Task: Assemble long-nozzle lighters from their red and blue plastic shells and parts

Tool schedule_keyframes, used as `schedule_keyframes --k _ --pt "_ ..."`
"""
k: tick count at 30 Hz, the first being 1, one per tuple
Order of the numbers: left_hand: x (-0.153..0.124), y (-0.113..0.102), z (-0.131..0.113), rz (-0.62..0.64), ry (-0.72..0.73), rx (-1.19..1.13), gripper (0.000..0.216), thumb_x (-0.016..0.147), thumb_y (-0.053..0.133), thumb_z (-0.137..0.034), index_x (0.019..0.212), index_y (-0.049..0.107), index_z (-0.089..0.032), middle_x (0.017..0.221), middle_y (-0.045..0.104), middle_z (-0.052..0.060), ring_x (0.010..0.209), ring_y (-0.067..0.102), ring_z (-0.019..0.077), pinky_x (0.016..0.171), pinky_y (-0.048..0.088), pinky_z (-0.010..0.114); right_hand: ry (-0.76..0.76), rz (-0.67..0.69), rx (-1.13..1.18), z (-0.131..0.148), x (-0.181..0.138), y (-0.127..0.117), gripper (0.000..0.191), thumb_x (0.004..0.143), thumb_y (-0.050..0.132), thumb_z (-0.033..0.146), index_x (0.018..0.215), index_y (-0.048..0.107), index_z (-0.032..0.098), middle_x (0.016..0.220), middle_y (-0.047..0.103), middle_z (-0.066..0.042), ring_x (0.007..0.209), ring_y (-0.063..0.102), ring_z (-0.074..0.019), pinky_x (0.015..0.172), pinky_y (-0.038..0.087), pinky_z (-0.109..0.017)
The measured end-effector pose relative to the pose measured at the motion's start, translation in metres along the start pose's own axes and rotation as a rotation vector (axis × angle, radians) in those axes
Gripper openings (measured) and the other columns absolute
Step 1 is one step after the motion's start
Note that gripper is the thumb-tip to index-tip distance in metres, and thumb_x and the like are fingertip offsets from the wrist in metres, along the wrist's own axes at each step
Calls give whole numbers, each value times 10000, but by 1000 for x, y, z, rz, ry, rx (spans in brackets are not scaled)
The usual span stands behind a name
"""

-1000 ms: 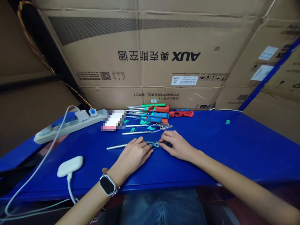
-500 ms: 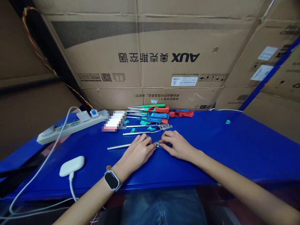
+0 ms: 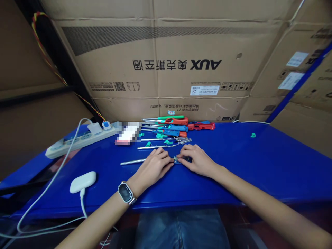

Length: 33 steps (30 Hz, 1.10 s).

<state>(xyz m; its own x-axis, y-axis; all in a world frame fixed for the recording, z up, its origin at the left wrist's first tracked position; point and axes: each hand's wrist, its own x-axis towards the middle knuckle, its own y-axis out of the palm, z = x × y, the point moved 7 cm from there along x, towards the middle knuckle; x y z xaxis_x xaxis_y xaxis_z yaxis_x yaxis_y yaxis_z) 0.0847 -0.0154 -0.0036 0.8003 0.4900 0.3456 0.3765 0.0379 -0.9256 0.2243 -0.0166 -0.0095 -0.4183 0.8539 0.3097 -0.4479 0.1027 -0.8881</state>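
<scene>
A: Hands first: where do they sit?

B: Both rest low on the blue bench (image 3: 246, 166), meeting near its middle. The left hand (image 3: 154, 166) has its fingers closed over the right end of a metal tube (image 3: 131, 161) that lies flat. The right hand (image 3: 198, 161) pinches the dark piece (image 3: 188, 159) joined to it.

A: Around them?

B: Stick lighters (image 3: 173, 122) are heaped just behind, a power strip (image 3: 75, 141) lies far left, and a white case (image 3: 83, 182) sits near the left wrist's smartwatch (image 3: 126, 192).

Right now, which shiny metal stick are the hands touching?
The front rod, nearest the person: both left hand and right hand hold it, its bare end poking out left. The other rods lie farther back, untouched.
</scene>
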Motion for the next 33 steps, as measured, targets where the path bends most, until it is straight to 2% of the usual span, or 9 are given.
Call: schedule_keyframes --k 5,9,12,15,18,21,24,29,33 --pt "-3 -7 2 -31 -19 4 242 998 487 -314 1118 660 -197 1010 610 71 967 515 224 881 449 393 -14 -2 3 -1 -1 1 145 954 577 307 943 694 223 958 662 -26 885 600 -170 795 346 -333" --pt "-13 -19 23 -63 -139 -56 273 959 529 -311 1198 608 -205 1160 595 84 1063 531 245 964 453 448 -21 4 0 -2 -1 0 156 954 578 312 953 707 225 960 666 -32 880 606 -171 794 347 -341" --pt "-18 -20 39 2 -176 -87 282 942 540 -288 1204 610 -211 1200 610 82 1119 555 255 1006 444 466 -33 12 15 -5 -1 -2 155 947 592 315 966 721 233 968 671 -33 896 617 -175 804 351 -348" --pt "-16 -18 47 67 -153 -137 300 943 546 -278 1231 613 -226 1180 649 73 1115 591 241 985 468 430 -33 28 10 -10 1 -5 136 920 628 316 973 735 250 990 681 -36 913 626 -188 822 351 -367" --pt "-8 -15 46 97 -110 -190 259 956 535 -260 1189 638 -216 1098 687 60 1017 635 211 916 501 382 -38 68 -24 -9 6 -11 99 870 678 291 942 739 260 999 694 -33 960 628 -217 839 342 -391" --pt "-2 -10 45 99 -111 -216 207 959 523 -224 1097 675 -199 1022 688 53 927 648 190 853 512 344 -68 105 -67 3 16 -18 106 845 695 307 919 729 240 989 702 -45 990 623 -247 843 343 -406" --pt "-3 -6 44 75 -127 -225 206 964 506 -205 1052 692 -198 1013 672 52 918 645 185 834 511 323 -113 79 -114 20 29 -21 134 874 652 316 946 719 224 985 703 -58 963 625 -250 847 361 -408" --pt "-8 -5 40 12 -137 -197 208 974 488 -229 1026 684 -184 975 633 62 932 619 193 832 508 313 -82 193 -67 27 41 4 103 856 640 217 923 718 226 936 710 -38 805 640 -196 685 399 -309" --pt "-9 -4 39 0 -157 -169 208 987 474 -262 976 664 -178 954 586 59 906 595 197 803 511 318 -42 152 77 18 40 12 113 863 614 157 865 714 209 888 707 -27 745 625 -156 650 411 -269"
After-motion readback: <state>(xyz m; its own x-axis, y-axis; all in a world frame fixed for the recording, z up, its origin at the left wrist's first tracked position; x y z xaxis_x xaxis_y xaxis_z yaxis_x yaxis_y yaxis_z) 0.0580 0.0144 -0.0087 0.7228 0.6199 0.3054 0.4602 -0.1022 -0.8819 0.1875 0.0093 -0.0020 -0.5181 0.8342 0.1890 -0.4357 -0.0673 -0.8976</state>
